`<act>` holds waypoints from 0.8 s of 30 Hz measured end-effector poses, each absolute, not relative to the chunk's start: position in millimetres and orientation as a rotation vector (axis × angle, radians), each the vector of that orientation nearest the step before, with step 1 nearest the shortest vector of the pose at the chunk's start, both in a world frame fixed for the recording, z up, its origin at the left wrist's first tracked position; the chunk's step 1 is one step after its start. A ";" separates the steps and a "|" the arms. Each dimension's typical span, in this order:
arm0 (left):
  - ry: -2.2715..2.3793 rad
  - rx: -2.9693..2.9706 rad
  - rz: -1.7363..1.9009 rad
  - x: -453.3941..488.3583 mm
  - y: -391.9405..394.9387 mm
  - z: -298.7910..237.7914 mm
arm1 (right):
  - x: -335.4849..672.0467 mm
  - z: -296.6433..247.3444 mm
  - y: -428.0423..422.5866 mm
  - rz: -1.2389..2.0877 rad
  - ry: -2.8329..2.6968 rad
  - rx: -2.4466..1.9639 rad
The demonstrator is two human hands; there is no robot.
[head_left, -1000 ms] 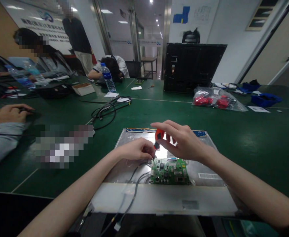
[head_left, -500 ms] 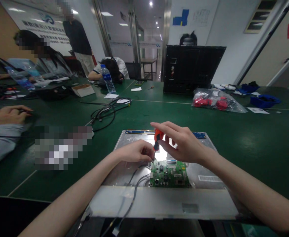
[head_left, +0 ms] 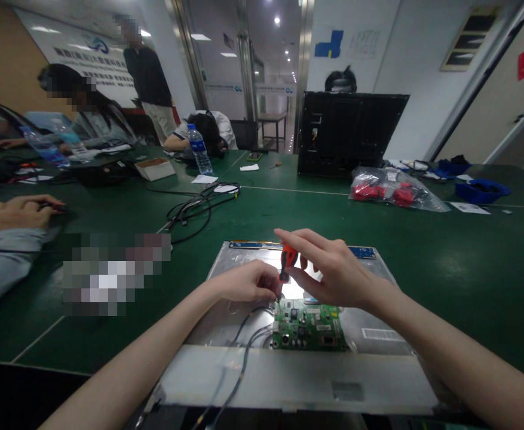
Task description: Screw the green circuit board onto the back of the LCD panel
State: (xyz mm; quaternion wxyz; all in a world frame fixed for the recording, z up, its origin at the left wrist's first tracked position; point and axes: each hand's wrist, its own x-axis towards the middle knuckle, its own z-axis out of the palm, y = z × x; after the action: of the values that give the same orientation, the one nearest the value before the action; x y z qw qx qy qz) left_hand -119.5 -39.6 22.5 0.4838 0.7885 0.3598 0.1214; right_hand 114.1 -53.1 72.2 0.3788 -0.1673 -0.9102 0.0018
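Screwdriver (head_left: 289, 255), orange-handled: held between thumb and fingers of the right hand (head_left: 331, 263), forefinger laid over its top, apparently for guidance. Left hand (head_left: 253, 279): fingertips gathered at the shaft's foot, seemingly for steadying; what is pinched cannot be told. Circuit board (head_left: 309, 325), green: set on the metal-backed panel (head_left: 212, 328), its upper-left corner met by the tool.
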 end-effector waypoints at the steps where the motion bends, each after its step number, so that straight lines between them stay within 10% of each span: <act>1: 0.873 1.922 0.293 -119.5 -39.3 22.0 | 113.8 72.6 -54.0 0.005 -2.334 -0.436; 24: 0.866 1.928 0.286 -118.6 -40.4 22.5 | 113.0 67.7 -50.1 0.007 -2.306 -0.460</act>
State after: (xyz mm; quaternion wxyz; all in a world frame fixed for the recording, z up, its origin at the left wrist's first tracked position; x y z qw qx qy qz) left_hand -118.6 -40.4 22.5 0.4834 0.7913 0.3557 0.1174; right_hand 113.0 -50.1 67.7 0.3850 -0.1807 -0.9051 0.0028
